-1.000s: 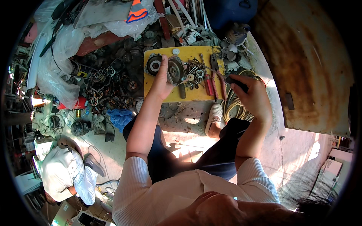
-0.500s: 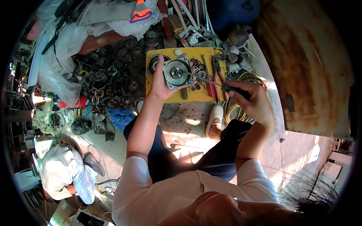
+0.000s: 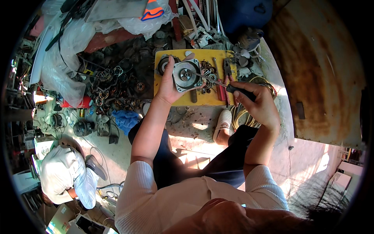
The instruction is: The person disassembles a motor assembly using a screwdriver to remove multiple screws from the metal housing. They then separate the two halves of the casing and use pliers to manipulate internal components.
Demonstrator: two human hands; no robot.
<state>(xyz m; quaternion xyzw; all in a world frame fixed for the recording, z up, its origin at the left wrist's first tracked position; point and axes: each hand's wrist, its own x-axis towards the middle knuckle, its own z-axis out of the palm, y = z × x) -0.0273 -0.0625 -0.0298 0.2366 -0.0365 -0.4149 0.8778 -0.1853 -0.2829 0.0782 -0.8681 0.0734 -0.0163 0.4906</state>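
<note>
My left hand [image 3: 167,89] grips a square metal motor housing [image 3: 182,81], tilted so its round hollow and central hub face up. In my right hand [image 3: 261,107] is a screwdriver [image 3: 238,91] with a black handle. Its long shaft points left across the housing's rim, and the tip lies close to the hub; whether it touches cannot be made out. Both hands are above a yellow board [image 3: 204,101]. On the board lie pliers [image 3: 227,69], a red-handled tool [image 3: 221,92], several small rings [image 3: 209,71] and another round motor part [image 3: 163,64], partly behind my left hand.
Heaps of dark metal parts [image 3: 117,78] spread left of the board. A blue cloth [image 3: 125,120] lies near my left knee, a coiled yellow hose [image 3: 243,116] near my right foot. A rusty panel [image 3: 327,74] stands at right. Another person [image 3: 64,175] crouches at lower left.
The whole view has shifted slightly. My right hand has come a little left, bringing the screwdriver's tip nearer the hub. My left hand still holds the housing.
</note>
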